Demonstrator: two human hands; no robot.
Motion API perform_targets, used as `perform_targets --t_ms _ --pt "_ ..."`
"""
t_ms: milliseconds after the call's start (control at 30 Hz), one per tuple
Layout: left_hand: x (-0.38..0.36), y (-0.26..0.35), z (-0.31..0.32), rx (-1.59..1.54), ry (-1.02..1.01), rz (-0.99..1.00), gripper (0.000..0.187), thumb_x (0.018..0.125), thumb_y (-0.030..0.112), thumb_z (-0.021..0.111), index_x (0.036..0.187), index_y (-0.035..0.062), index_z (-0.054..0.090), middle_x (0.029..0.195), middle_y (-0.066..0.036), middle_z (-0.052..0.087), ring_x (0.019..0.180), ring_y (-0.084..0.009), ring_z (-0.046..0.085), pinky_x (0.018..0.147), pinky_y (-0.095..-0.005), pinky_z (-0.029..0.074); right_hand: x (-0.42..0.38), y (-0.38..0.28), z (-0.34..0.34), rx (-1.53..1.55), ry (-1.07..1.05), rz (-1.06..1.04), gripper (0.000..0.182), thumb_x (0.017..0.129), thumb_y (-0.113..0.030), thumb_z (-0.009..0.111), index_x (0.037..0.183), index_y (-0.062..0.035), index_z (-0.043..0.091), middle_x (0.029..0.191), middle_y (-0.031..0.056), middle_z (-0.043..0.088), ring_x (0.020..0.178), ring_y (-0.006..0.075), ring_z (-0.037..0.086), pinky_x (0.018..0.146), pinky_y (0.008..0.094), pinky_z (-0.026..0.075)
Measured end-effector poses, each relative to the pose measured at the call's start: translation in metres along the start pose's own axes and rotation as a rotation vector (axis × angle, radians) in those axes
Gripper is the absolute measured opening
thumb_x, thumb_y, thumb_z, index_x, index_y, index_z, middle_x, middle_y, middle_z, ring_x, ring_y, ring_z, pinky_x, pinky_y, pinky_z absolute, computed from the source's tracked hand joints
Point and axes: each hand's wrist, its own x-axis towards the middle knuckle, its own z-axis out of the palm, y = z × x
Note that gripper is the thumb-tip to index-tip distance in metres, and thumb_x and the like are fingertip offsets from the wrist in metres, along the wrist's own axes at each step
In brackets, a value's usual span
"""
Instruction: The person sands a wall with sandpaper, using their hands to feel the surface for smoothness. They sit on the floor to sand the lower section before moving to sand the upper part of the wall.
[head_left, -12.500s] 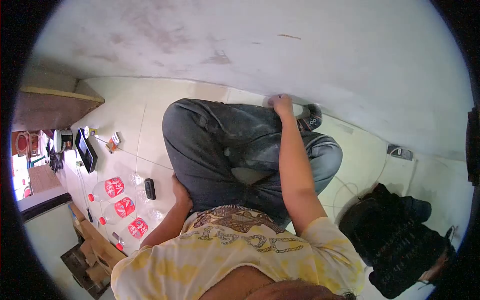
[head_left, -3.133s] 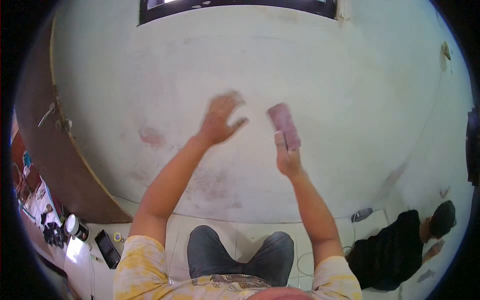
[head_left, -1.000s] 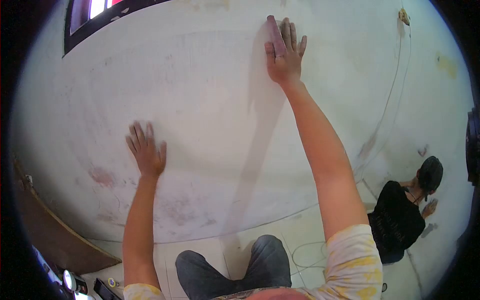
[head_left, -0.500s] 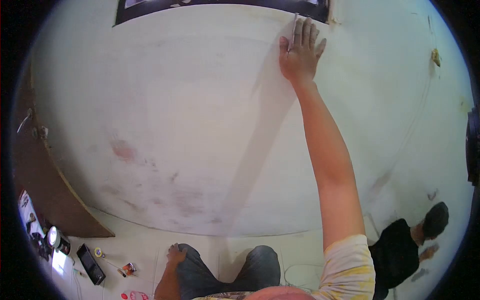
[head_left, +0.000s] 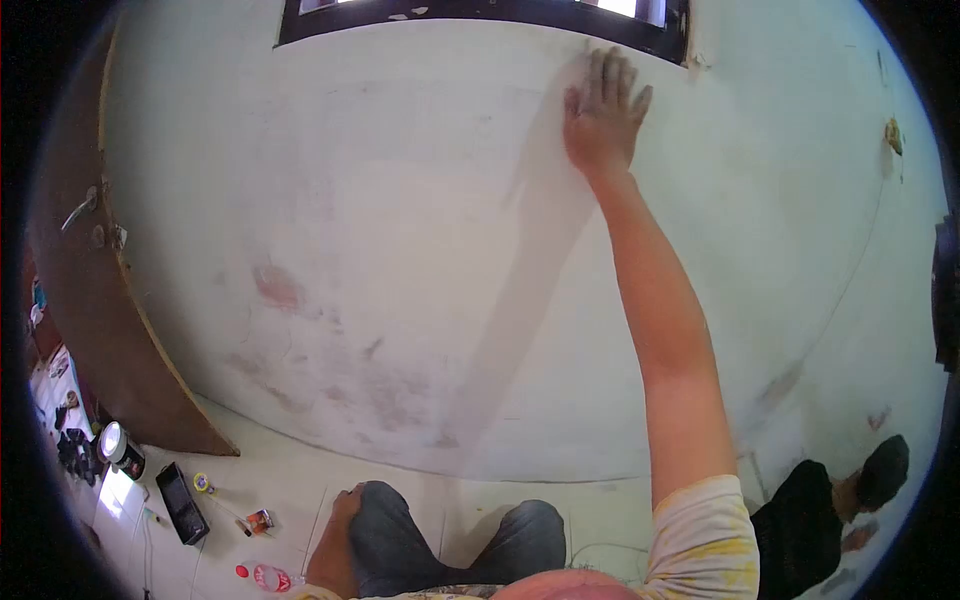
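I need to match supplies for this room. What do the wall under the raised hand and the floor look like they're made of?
Wall: matte plaster or putty, probably, chalky white with reddish patches. Floor: glossy pale tiles, thin joint lines showing.

Right hand (head_left: 603,112) is pressed flat on the wall (head_left: 400,250), fingers (head_left: 612,72) motion-blurred, and whatever lies under the palm is hidden. Left hand (head_left: 335,545) on the knee is partly cut off at the bottom edge. Window frame (head_left: 480,12) is cropped at the top. The small items on the floor (head_left: 280,480) are too tiny to identify.
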Motion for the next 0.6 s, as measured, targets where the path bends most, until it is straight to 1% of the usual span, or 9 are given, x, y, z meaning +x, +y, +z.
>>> perform_targets --t_ms 33,100,167,200,300,400,500,533,600 --pt "-0.014 0.006 -0.006 0.047 0.035 -0.016 0.081 0.088 0.063 0.049 0.124 -0.0103 0.054 0.126 -0.031 0.057 0.121 -0.0428 0.053 0.102 -0.0466 0.043 -0.010 -0.010 0.002 -0.016 -0.028 -0.024 0.061 0.099 -0.040 0.038 0.152 -0.0123 0.025 0.159 0.0123 0.020 0.146 0.0335 0.019 0.117 0.0577 0.009" --pt "-0.072 0.048 -0.035 0.150 0.093 -0.042 0.078 0.091 0.061 0.045 0.124 -0.0088 0.055 0.125 -0.030 0.057 0.120 -0.0411 0.055 0.101 -0.0469 0.043 -0.026 -0.016 -0.015 0.021 -0.197 -0.265 0.059 0.100 -0.038 0.035 0.152 -0.0121 0.026 0.160 0.0079 0.019 0.147 0.0275 0.017 0.118 0.0557 0.006" --pt "-0.063 0.042 -0.031 0.218 0.079 -0.006 0.077 0.091 0.061 0.043 0.123 -0.0079 0.056 0.124 -0.029 0.059 0.119 -0.0395 0.056 0.100 -0.0476 0.044 -0.025 -0.006 -0.019 0.021 -0.224 -0.407 0.057 0.101 -0.037 0.035 0.152 -0.0126 0.027 0.160 0.0054 0.020 0.148 0.0241 0.016 0.118 0.0546 0.006" --pt "-0.061 0.040 -0.032 0.250 0.083 0.014 0.077 0.092 0.061 0.042 0.123 -0.0074 0.056 0.124 -0.028 0.059 0.118 -0.0388 0.057 0.099 -0.0479 0.045 -0.014 0.005 -0.014 -0.154 -0.223 -0.273 0.057 0.101 -0.037 0.035 0.152 -0.0143 0.026 0.160 0.0028 0.021 0.147 0.0209 0.018 0.119 0.0541 0.005" --pt "-0.072 0.050 -0.038 0.331 0.098 -0.018 0.076 0.092 0.062 0.041 0.121 -0.0059 0.059 0.123 -0.026 0.060 0.115 -0.0385 0.060 0.097 -0.0481 0.046 0.021 0.008 -0.003 0.074 0.089 0.220 0.056 0.101 -0.034 0.039 0.153 -0.0197 0.025 0.160 0.0013 0.021 0.147 0.0208 0.019 0.118 0.0537 0.004" --pt "-0.064 0.039 -0.039 0.331 0.036 -0.018 0.076 0.092 0.062 0.038 0.120 -0.0046 0.061 0.124 -0.025 0.060 0.115 -0.0390 0.059 0.097 -0.0480 0.046 -0.015 -0.013 -0.006 0.307 -0.016 -0.285 0.055 0.101 -0.036 0.036 0.152 -0.0187 0.026 0.159 0.0046 0.023 0.147 0.0232 0.019 0.118 0.0545 0.005" --pt "-0.066 0.036 -0.047 0.285 0.012 -0.024 0.077 0.093 0.063 0.034 0.120 -0.0032 0.062 0.125 -0.025 0.060 0.119 -0.0385 0.057 0.099 -0.0476 0.045 0.016 0.015 -0.012 -0.008 -0.123 -0.331 0.056 0.101 -0.036 0.036 0.153 -0.0187 0.025 0.160 0.0069 0.021 0.147 0.0245 0.018 0.118 0.0540 0.006" --pt "-0.067 0.037 -0.051 0.295 0.020 -0.021 0.077 0.093 0.063 0.033 0.121 -0.0031 0.062 0.125 -0.026 0.060 0.120 -0.0383 0.056 0.100 -0.0475 0.044 0.025 0.020 -0.004 -0.038 -0.038 -0.108 0.056 0.101 -0.037 0.036 0.153 -0.0184 0.024 0.160 0.0062 0.020 0.148 0.0236 0.016 0.119 0.0531 0.006" --pt "-0.074 0.040 -0.054 0.315 0.022 -0.017 0.077 0.094 0.062 0.031 0.122 -0.0029 0.061 0.125 -0.026 0.059 0.121 -0.0381 0.055 0.102 -0.0474 0.043 0.022 0.008 0.009 -0.032 0.027 -0.010 0.056 0.101 -0.034 0.038 0.154 -0.0210 0.023 0.160 0.0037 0.020 0.148 0.0228 0.017 0.119 0.0516 0.005"
